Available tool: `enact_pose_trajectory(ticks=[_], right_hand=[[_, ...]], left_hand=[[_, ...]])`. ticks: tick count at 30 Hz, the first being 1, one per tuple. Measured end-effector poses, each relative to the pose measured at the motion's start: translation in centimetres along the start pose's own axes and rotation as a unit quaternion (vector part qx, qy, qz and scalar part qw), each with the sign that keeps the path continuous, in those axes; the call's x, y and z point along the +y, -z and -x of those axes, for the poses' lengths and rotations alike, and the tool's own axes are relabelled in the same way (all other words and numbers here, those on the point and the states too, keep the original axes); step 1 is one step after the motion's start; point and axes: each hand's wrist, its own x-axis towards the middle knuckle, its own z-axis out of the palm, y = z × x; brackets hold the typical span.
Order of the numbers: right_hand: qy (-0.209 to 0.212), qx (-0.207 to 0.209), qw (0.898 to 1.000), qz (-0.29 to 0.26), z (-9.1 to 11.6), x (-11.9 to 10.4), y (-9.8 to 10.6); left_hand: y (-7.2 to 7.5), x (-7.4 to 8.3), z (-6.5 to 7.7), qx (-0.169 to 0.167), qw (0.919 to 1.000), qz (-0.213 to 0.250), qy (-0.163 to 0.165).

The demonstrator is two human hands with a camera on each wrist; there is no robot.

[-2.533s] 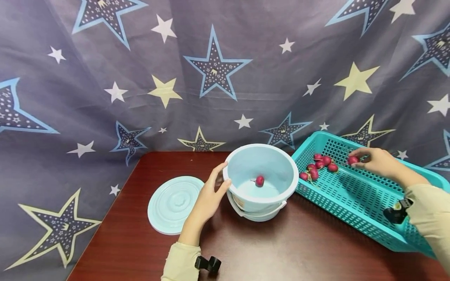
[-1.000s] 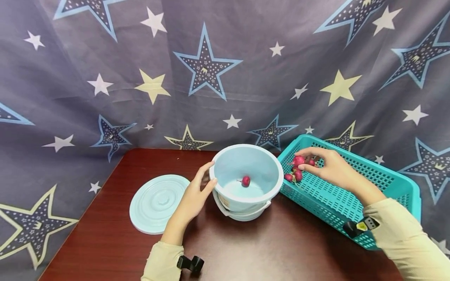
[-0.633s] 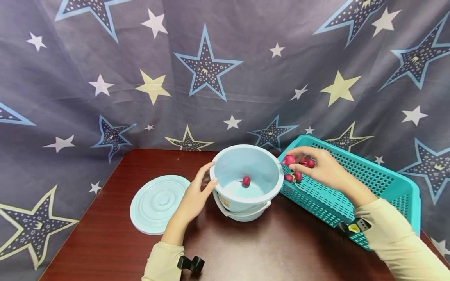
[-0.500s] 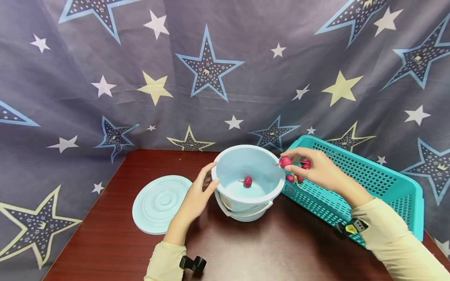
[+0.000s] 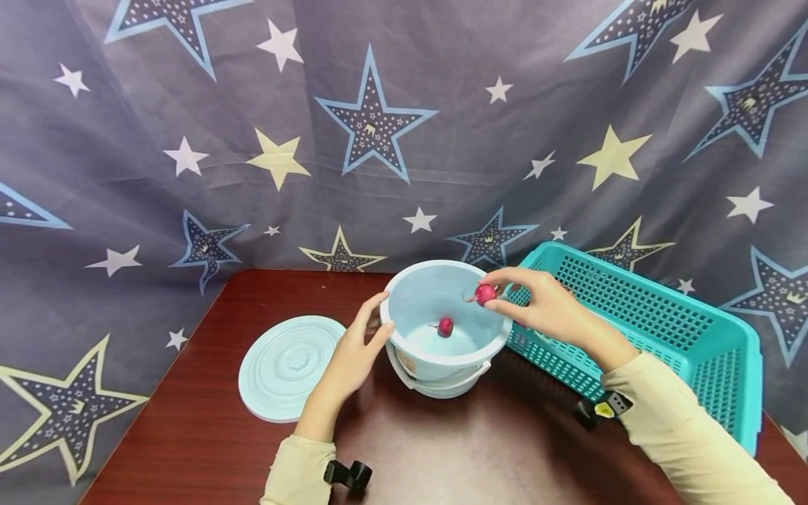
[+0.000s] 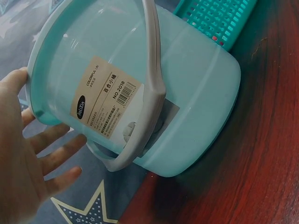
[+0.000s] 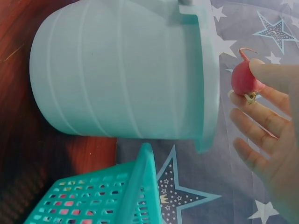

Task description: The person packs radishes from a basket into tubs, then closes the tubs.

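Observation:
Above the right part of the mouth of a pale blue bucket [image 5: 451,360], my right hand [image 5: 543,303] pinches a red radish [image 5: 485,294] between thumb and fingertips. The right wrist view shows that radish [image 7: 245,79] with its thin root pointing up, just outside the rim line. Another radish [image 5: 445,326] lies on the bucket's floor. My left hand [image 5: 344,365] rests at the bucket's left rim, thumb and index finger touching it. In the left wrist view its other fingers are spread and nearly straight, beside the label [image 6: 106,100] and the lowered handle [image 6: 152,93].
A turquoise perforated basket [image 5: 726,344] stands right of the bucket; radishes in it are mostly hidden behind my right hand. The round pale blue lid [image 5: 284,372] lies on the dark red table [image 5: 480,449] at left. A star-patterned curtain [image 5: 416,196] hangs behind.
My right hand has taken a radish from the basket and moved left with it, over the bucket's rim to above its mouth. My left hand has stayed at the bucket's rim.

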Motion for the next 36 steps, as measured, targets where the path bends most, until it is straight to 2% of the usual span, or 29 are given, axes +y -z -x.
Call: enact_pose_trajectory(ticks=[5, 14, 27, 36], right_hand=[[-0.002, 0.001, 1.000, -0.008, -0.2, 0.1, -0.6], [-0.016, -0.024, 0.999, -0.017, -0.9, -0.2, -2.2], [-0.020, -0.071, 0.997, 0.013, -1.5, -0.2, -4.3], [-0.031, -0.065, 0.997, 0.021, -1.4, -0.6, -4.6]], left_hand=[[-0.1, 0.0, -0.1, 0.001, 1.0000, 0.000, -0.001], [-0.2, 0.1, 0.1, -0.001, 1.0000, -0.004, 0.004], [0.0, 0.2, 0.1, 0.006, 0.9999, -0.012, 0.005], [0.0, 0.2, 0.1, 0.005, 0.9998, -0.014, 0.009]])
